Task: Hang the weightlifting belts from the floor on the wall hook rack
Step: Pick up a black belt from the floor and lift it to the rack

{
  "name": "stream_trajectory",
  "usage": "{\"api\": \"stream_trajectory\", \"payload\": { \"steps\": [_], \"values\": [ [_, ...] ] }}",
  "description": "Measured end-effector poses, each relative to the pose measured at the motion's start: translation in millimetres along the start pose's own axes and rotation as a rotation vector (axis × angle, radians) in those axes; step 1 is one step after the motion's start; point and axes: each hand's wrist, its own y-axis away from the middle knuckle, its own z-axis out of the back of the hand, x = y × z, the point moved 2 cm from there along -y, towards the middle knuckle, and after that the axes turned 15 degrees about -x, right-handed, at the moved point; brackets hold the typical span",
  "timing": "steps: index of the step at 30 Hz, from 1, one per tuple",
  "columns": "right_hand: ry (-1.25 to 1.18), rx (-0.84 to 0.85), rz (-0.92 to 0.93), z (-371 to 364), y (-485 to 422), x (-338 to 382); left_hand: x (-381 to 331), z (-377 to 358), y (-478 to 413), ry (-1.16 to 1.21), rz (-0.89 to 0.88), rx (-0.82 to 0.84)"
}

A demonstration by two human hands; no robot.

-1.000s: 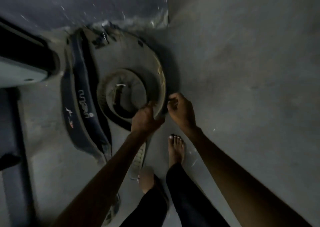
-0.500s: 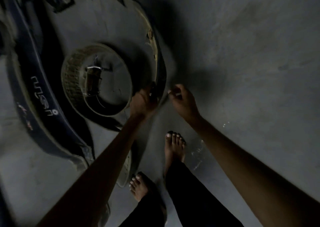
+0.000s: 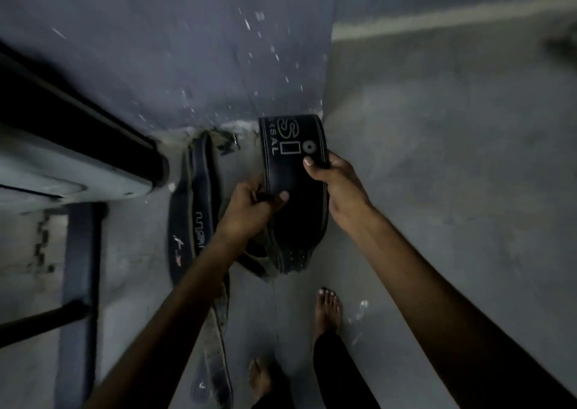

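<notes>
- Left hand point(image 3: 249, 210) and right hand point(image 3: 331, 180) each clamp an edge of the black belt point(image 3: 296, 190), held clear of the floor point(image 3: 437, 190).
- Advise both grips kept firm; trailing end hangs loose.
- Second belt point(image 3: 195, 208) lies below, by the wall.
- Hook rack not visible.

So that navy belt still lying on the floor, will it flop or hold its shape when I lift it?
The navy belt looks padded and wide, so its middle probably keeps a curve. Its narrow strap end trails loosely across the floor, so that part likely dangles. A two-handed grip, as on the black belt, seems wise.
</notes>
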Motion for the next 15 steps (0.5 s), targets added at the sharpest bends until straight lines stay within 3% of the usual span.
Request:
{"api": "stream_trajectory", "payload": {
  "steps": [5,11,15],
  "values": [
    [-0.096,0.004,0.135,-37.8,107.9,132.8,-148.6,66.2,48.1,0.083,-0.112,0.009],
    [-0.136,0.103,0.343,-95.6,246.3,292.5,-336.3,151.7,103.7,0.206,-0.321,-0.202],
    [-0.166,0.111,0.458,-129.8,321.4,367.8,-413.2,195.9,148.9,0.246,-0.421,-0.252]
  ]
}}
